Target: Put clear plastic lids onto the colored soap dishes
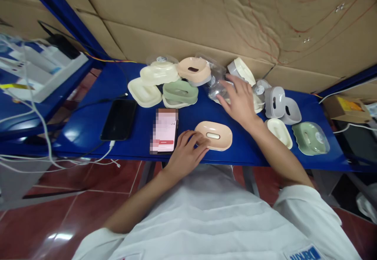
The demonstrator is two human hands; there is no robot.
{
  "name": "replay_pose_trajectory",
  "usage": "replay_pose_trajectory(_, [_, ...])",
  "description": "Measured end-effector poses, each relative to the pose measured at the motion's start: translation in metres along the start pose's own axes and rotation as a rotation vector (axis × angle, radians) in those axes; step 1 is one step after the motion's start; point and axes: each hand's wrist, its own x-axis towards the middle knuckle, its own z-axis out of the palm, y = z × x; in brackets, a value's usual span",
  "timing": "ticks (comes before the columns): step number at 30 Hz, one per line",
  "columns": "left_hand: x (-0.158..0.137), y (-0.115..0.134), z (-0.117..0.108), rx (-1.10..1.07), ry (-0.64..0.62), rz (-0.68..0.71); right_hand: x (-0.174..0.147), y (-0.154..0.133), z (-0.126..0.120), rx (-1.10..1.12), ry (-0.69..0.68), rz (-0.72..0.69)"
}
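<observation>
A peach soap dish point(225, 136) with a slot in its middle lies near the front edge of the blue table. My left hand point(188, 150) has its bent fingers over the dish's left rim, with the thumb at the near side. Farther back, my right hand point(240, 101) is spread, fingers apart, over a clear plastic cover point(216, 91); whether it touches the cover I cannot tell. Beneath and behind this hand lie more cream pieces, partly hidden. A green soap dish point(181, 92) and another peach dish point(193, 70) sit at the back, left of the right hand.
A lit phone point(165, 130) and a dark phone point(118, 119) lie to the left, near white cables point(110, 146). Grey dishes point(275, 102), a cream dish point(279, 132) and a covered green dish point(310, 138) stand right. Cardboard point(176, 20) walls the back.
</observation>
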Motion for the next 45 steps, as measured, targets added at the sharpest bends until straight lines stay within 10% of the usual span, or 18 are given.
replay_pose_trajectory(9, [0.001,0.000,-0.003,0.003,-0.019,0.000,0.108,0.021,0.020,-0.104,-0.114,0.136])
replay_pose_trajectory(15, [-0.004,0.000,-0.001,-0.044,-0.010,0.035,-0.009,0.003,-0.022,-0.114,0.301,-0.088])
replay_pose_trajectory(22, [-0.012,0.001,0.006,-0.192,0.138,-0.083,-0.146,-0.043,-0.031,0.273,0.061,-0.025])
replay_pose_trajectory(32, [-0.009,-0.004,0.004,-0.370,-0.062,-0.171,-0.157,-0.033,-0.016,0.316,-0.135,-0.314])
replay_pose_trajectory(45, [-0.009,-0.007,0.005,-0.417,-0.053,-0.193,-0.154,-0.036,-0.024,0.252,-0.199,-0.325])
